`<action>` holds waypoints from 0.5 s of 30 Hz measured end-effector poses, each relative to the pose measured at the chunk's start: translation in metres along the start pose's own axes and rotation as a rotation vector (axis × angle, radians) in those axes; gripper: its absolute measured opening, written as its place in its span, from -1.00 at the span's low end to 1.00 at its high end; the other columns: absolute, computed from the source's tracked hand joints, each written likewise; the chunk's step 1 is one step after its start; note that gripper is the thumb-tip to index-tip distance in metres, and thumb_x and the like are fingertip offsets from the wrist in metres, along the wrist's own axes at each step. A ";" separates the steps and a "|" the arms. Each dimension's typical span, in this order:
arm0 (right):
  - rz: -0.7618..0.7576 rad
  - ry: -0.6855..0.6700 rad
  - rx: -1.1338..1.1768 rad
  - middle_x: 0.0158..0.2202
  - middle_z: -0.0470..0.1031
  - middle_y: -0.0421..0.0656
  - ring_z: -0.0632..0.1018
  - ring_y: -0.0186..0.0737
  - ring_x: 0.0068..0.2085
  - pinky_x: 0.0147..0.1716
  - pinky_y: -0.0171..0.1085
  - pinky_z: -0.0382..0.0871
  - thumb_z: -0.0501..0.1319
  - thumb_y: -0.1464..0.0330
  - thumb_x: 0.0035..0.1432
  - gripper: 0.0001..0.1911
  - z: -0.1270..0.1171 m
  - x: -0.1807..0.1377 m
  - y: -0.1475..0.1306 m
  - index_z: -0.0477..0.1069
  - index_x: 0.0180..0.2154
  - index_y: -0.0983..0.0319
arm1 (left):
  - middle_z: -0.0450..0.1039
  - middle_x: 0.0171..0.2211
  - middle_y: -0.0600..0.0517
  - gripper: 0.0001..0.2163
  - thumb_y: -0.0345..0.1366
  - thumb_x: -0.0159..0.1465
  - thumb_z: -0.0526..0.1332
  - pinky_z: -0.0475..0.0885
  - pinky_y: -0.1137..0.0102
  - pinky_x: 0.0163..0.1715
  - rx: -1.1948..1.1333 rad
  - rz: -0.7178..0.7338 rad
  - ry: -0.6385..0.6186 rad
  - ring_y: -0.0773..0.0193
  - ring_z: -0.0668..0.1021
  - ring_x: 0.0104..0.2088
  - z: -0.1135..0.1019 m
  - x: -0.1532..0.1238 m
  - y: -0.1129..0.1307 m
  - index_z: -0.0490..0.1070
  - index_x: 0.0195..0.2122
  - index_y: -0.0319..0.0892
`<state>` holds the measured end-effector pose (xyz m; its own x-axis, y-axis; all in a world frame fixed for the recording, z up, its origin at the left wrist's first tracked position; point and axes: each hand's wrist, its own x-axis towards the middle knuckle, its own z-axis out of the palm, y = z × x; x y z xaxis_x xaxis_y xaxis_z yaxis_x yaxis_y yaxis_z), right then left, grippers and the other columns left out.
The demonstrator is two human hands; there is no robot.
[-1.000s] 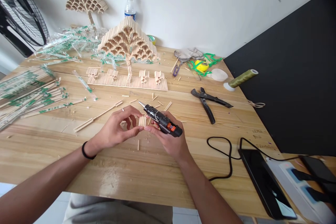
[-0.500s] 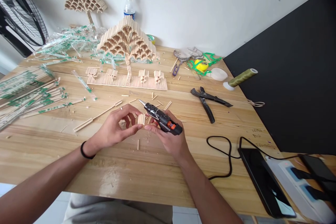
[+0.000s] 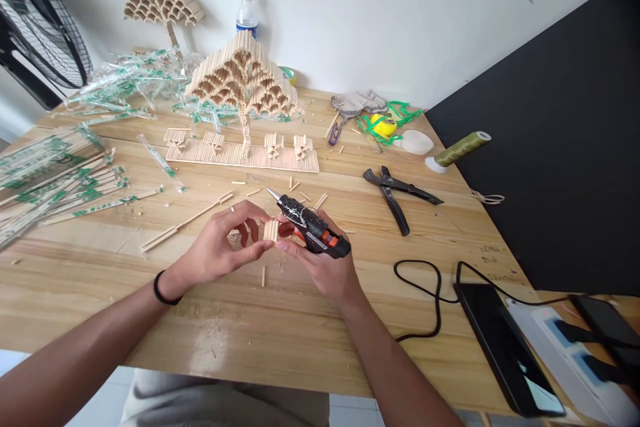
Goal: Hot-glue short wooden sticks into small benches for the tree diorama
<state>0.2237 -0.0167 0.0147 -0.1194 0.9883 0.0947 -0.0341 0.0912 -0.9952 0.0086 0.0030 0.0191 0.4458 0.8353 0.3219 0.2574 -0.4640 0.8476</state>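
Note:
My left hand (image 3: 223,250) pinches a small block of glued wooden sticks (image 3: 271,230) just above the table, thumb and fingers closed on it. My right hand (image 3: 320,263) grips a black glue gun (image 3: 310,227) with an orange trigger, its metal tip pointing up and left over the block; the fingertips of this hand also touch the block. Short cut stick pieces (image 3: 263,275) lie on the wood around both hands.
A stick-built tree on a slat base (image 3: 243,155) stands behind the hands, another tree (image 3: 163,0) and a water bottle (image 3: 247,12) by the wall. Wrapped chopsticks (image 3: 55,173) lie left. Pliers (image 3: 395,193), thread spool (image 3: 460,149), cable (image 3: 425,300), phone (image 3: 510,347) and power strip (image 3: 575,353) lie right.
The glue gun has tilted and shifted slightly right in my right hand. The stick block has stayed between both hands, raised a touch.

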 end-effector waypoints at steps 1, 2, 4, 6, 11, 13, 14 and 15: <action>-0.011 0.002 -0.005 -0.23 0.72 -0.14 0.73 -0.08 -0.18 -0.16 -0.16 0.67 0.59 0.21 0.03 -0.62 0.000 0.000 -0.001 0.52 -0.19 0.15 | 0.56 -0.19 -0.01 -0.79 -0.29 0.35 0.38 0.54 0.49 -0.41 0.002 0.001 -0.002 0.38 0.56 -0.38 0.000 0.000 0.000 0.50 -0.02 -0.16; -0.020 0.004 -0.009 -0.23 0.73 -0.14 0.73 -0.08 -0.18 -0.16 -0.16 0.67 0.58 0.21 0.04 -0.62 0.000 0.000 -0.001 0.52 -0.18 0.15 | 0.56 -0.19 -0.01 -0.79 -0.29 0.35 0.38 0.54 0.49 -0.41 0.003 0.003 -0.004 0.38 0.56 -0.38 0.000 0.000 0.000 0.51 -0.02 -0.16; -0.031 0.005 -0.017 -0.23 0.73 -0.13 0.73 -0.08 -0.17 -0.15 -0.16 0.67 0.58 0.20 0.05 -0.63 0.001 0.000 -0.002 0.53 -0.18 0.15 | 0.56 -0.19 -0.01 -0.79 -0.30 0.35 0.37 0.54 0.49 -0.40 0.004 0.009 -0.007 0.37 0.56 -0.38 0.000 0.000 0.000 0.51 -0.01 -0.16; -0.033 0.003 -0.022 -0.23 0.73 -0.13 0.73 -0.08 -0.18 -0.14 -0.15 0.68 0.57 0.19 0.05 -0.63 0.001 0.000 -0.002 0.53 -0.18 0.15 | 0.56 -0.19 -0.01 -0.79 -0.30 0.35 0.37 0.54 0.48 -0.40 0.006 0.014 -0.008 0.37 0.56 -0.38 0.000 0.000 0.000 0.51 -0.01 -0.16; -0.034 -0.008 -0.008 -0.22 0.72 -0.15 0.73 -0.12 -0.18 -0.12 -0.16 0.67 0.57 0.23 0.06 -0.66 0.000 0.000 -0.001 0.50 -0.21 0.14 | 0.56 -0.19 -0.02 -0.79 -0.31 0.34 0.38 0.55 0.47 -0.40 0.004 0.037 -0.008 0.37 0.56 -0.39 0.000 0.000 -0.001 0.52 -0.01 -0.17; -0.031 -0.013 -0.020 -0.23 0.71 -0.16 0.72 -0.12 -0.18 -0.10 -0.15 0.67 0.57 0.23 0.06 -0.66 -0.001 0.000 0.000 0.50 -0.22 0.14 | 0.57 -0.18 -0.03 -0.79 -0.31 0.34 0.37 0.55 0.46 -0.39 0.001 0.047 -0.015 0.36 0.57 -0.38 0.000 0.000 -0.001 0.53 -0.01 -0.17; -0.029 -0.014 -0.027 -0.24 0.71 -0.16 0.72 -0.12 -0.18 -0.09 -0.14 0.67 0.57 0.23 0.06 -0.66 -0.001 0.000 0.000 0.49 -0.23 0.14 | 0.57 -0.18 -0.04 -0.79 -0.31 0.34 0.37 0.56 0.45 -0.38 0.003 0.050 -0.018 0.35 0.57 -0.38 0.000 0.001 -0.001 0.54 -0.01 -0.17; -0.029 -0.016 -0.034 -0.24 0.71 -0.16 0.72 -0.11 -0.18 -0.08 -0.13 0.66 0.56 0.23 0.06 -0.66 -0.002 0.000 0.000 0.49 -0.22 0.14 | 0.58 -0.17 -0.05 -0.79 -0.30 0.34 0.37 0.56 0.45 -0.38 0.009 0.051 -0.020 0.35 0.57 -0.38 0.000 0.001 -0.001 0.54 -0.01 -0.17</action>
<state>0.2253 -0.0163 0.0143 -0.1346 0.9832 0.1232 -0.0043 0.1237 -0.9923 0.0083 0.0043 0.0184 0.4752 0.8047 0.3559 0.2414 -0.5082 0.8267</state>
